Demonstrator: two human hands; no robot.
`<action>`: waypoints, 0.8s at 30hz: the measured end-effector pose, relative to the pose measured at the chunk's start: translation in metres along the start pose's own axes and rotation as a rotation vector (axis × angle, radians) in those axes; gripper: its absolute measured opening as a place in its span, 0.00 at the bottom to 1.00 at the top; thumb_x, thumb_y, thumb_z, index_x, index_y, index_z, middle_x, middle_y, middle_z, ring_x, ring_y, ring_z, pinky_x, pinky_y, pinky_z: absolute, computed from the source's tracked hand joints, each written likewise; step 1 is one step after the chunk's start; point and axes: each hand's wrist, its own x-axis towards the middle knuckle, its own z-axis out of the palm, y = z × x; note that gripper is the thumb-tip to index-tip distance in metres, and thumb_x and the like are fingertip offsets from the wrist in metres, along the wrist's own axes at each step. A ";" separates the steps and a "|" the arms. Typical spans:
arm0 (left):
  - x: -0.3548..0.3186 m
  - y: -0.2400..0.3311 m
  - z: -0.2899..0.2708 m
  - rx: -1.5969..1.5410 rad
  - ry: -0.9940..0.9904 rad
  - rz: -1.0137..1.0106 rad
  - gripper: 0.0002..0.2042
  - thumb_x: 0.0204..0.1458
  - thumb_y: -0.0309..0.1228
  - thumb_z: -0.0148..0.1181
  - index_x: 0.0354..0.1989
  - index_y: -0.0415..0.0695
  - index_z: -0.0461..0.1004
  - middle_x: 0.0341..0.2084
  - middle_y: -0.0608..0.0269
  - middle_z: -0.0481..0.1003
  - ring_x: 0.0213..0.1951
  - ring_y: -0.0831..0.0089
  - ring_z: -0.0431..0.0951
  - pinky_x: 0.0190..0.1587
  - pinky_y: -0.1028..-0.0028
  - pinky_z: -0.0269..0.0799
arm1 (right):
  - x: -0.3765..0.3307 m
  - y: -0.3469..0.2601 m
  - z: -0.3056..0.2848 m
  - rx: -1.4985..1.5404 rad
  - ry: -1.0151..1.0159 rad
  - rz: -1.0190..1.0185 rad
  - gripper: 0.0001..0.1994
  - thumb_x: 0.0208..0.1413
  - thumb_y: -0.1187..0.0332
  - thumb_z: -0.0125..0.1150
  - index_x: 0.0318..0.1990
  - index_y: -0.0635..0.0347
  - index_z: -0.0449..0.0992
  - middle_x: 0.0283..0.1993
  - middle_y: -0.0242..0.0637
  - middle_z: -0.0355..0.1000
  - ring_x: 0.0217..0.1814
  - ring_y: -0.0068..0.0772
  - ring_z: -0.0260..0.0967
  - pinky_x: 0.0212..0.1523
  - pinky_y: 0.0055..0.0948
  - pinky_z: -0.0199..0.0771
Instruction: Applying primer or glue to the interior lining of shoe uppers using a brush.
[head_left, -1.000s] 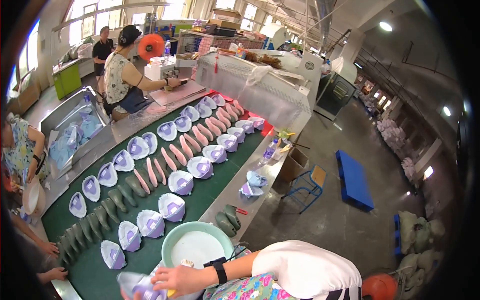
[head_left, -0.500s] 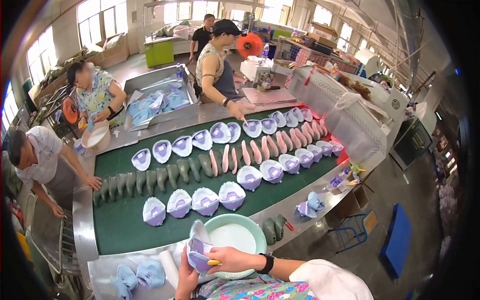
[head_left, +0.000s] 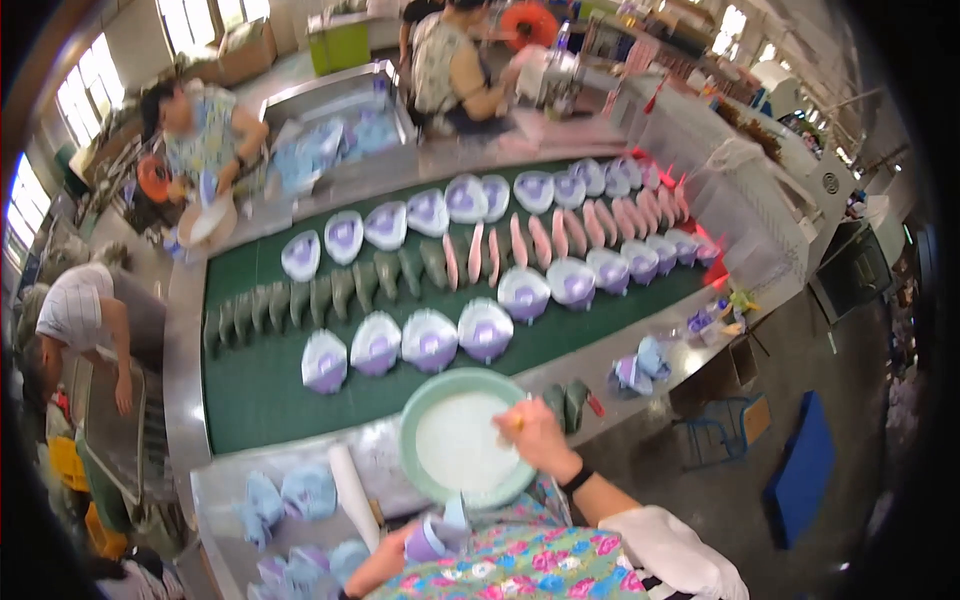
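Note:
My left hand (head_left: 392,556) is closed on a purple and light-blue shoe upper (head_left: 427,543), low in front of my flowered apron. My right hand (head_left: 540,438) is over the right side of a pale green basin (head_left: 407,440) of white liquid. It is closed round a tool with a yellow handle (head_left: 517,424), likely a brush; its working end is hard to make out. More blue and purple uppers (head_left: 310,493) lie on the metal table to the left of the basin, beside a white roll (head_left: 354,494).
A green conveyor belt (head_left: 270,415) carries rows of purple-white uppers (head_left: 428,341) and dark green shoe lasts (head_left: 342,290), several topped with pink. Two green lasts (head_left: 567,403) stand right of the basin. Co-workers (head_left: 205,140) stand across the belt; another person (head_left: 85,315) bends at the left.
My right hand has left the upper and moved over the basin with the yellow-handled tool. My left hand has lowered the upper. The person at the left has bent down, and my view has shifted.

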 end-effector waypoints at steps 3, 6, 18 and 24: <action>-0.001 0.001 -0.004 0.077 -0.067 -0.112 0.27 0.53 0.24 0.56 0.61 0.39 0.57 0.53 0.59 0.68 0.54 0.71 0.69 0.56 0.70 0.65 | -0.004 0.037 0.018 0.251 -0.025 0.310 0.19 0.52 0.56 0.63 0.22 0.63 0.71 0.22 0.47 0.69 0.23 0.50 0.68 0.24 0.42 0.65; -0.009 0.001 -0.012 0.151 -0.174 -0.197 0.26 0.53 0.24 0.56 0.61 0.39 0.57 0.54 0.59 0.67 0.54 0.71 0.68 0.57 0.70 0.64 | 0.000 0.037 0.026 0.274 -0.010 0.302 0.12 0.50 0.63 0.65 0.28 0.64 0.77 0.28 0.47 0.74 0.28 0.48 0.73 0.29 0.36 0.71; 0.001 -0.063 -0.018 -0.583 0.268 -0.409 0.20 0.61 0.33 0.48 0.61 0.42 0.60 0.54 0.59 0.68 0.55 0.64 0.69 0.59 0.65 0.66 | -0.036 0.067 0.118 0.124 -0.162 0.283 0.09 0.46 0.71 0.66 0.35 0.62 0.79 0.35 0.47 0.75 0.36 0.48 0.73 0.37 0.36 0.74; 0.017 -0.072 -0.022 -0.708 0.206 -0.422 0.20 0.61 0.33 0.49 0.60 0.43 0.61 0.54 0.60 0.69 0.54 0.66 0.70 0.58 0.66 0.67 | -0.018 -0.006 0.056 0.530 -0.119 0.374 0.10 0.47 0.74 0.67 0.39 0.62 0.79 0.36 0.39 0.77 0.37 0.28 0.75 0.38 0.25 0.73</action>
